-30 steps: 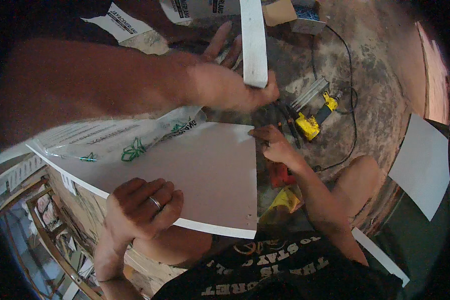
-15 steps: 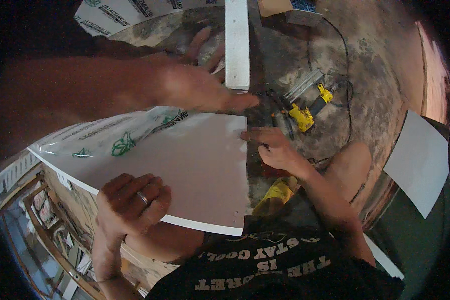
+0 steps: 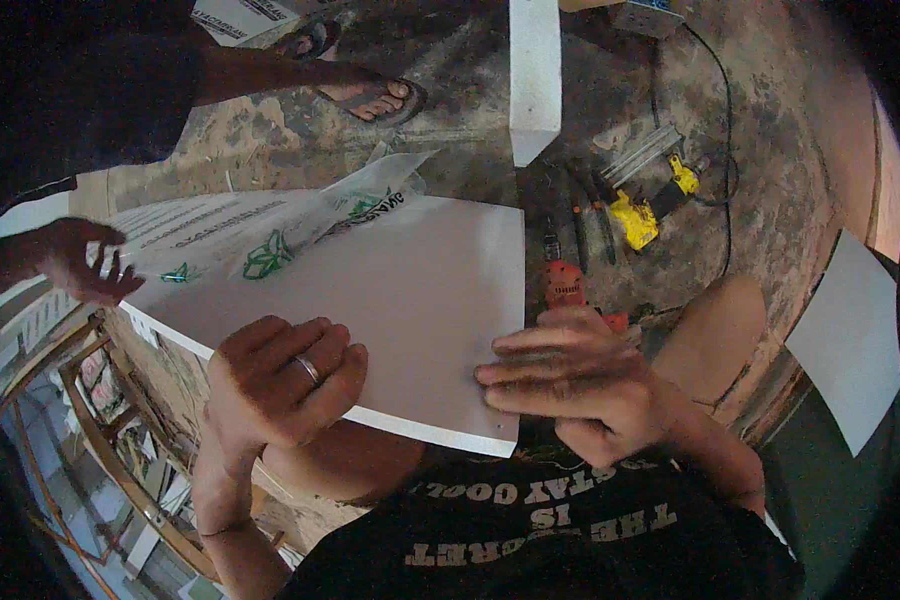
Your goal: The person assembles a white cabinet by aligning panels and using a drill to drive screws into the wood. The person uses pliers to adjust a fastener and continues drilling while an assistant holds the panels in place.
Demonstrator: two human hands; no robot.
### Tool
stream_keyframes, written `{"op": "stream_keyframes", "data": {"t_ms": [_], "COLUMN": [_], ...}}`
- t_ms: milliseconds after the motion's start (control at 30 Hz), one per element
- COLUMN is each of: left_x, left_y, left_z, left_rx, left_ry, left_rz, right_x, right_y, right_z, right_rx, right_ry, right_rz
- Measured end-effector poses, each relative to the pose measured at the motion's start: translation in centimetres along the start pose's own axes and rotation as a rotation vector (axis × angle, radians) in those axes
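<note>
A white panel (image 3: 410,300) lies across my lap, its clear printed film (image 3: 300,235) peeled partly back at the far left. My left hand (image 3: 285,385), a ring on one finger, rests closed on the panel's near side; whatever its curled fingers hold is hidden. Over the panel's right edge, my right hand (image 3: 580,385) lies with fingers stretched out and nothing in them. Just beyond it is a red power tool (image 3: 565,283), partly covered by the hand. A co-worker's hand (image 3: 85,262) hovers by the panel's left end, fingers apart.
A yellow and black power tool (image 3: 645,212) lies on the floor beside metal strips (image 3: 642,153) and a dark cable (image 3: 728,120). Farther off stands a white board (image 3: 535,80). A co-worker's sandalled foot (image 3: 375,95) is beyond the panel. At right leans a pale sheet (image 3: 850,340); wooden frames (image 3: 110,440) stand lower left.
The co-worker's arm has drawn back left from across the panel. My right hand has moved nearer, from fingertips at the right edge to lying flat over it. My left hand stays closed.
</note>
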State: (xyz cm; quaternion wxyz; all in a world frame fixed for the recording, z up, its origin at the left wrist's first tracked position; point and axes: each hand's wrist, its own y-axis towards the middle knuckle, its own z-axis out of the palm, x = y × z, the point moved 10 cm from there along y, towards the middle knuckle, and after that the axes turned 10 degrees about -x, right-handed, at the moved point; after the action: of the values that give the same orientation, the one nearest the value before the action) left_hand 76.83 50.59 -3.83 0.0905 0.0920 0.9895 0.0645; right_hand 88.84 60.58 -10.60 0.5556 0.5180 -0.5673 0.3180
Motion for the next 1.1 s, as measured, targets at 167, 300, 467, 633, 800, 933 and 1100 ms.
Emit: {"op": "stream_keyframes", "data": {"t_ms": [167, 300, 467, 633, 800, 933, 1100], "left_x": [0.2, -0.1, 0.0, -0.3, -0.2, -0.5, -0.7], "left_y": [0.9, 0.0, 0.2, 0.0, 0.8, 0.5, 0.3], "left_z": [-0.2, 0.0, 0.2, 0.2, 0.1, 0.0, 0.0], "left_rx": [-0.044, 0.0, 0.0, -0.004, 0.007, 0.024, 0.0], "left_ry": [0.014, -0.007, -0.041, -0.013, -0.006, -0.018, -0.008], "left_rz": [0.005, 0.003, -0.04, -0.031, 0.006, -0.036, -0.029], "right_x": [-1.6, 1.8, 0.5, -0.5, 0.1, 2.3, -8.0], "right_y": [-0.9, -0.6, -0.8, -1.5, -1.9, -1.4, -2.8], "right_z": [-0.1, -0.4, -0.7, -0.2, -0.4, -0.1, 0.8], "right_rx": [0.018, -0.037, -0.037, 0.004, -0.054, -0.048, -0.026], "right_ry": [-0.154, 0.025, -0.199, -0.246, -0.149, -0.07, -0.253], "right_rz": [-0.009, -0.129, -0.092, -0.083, -0.147, -0.096, 0.08]}}
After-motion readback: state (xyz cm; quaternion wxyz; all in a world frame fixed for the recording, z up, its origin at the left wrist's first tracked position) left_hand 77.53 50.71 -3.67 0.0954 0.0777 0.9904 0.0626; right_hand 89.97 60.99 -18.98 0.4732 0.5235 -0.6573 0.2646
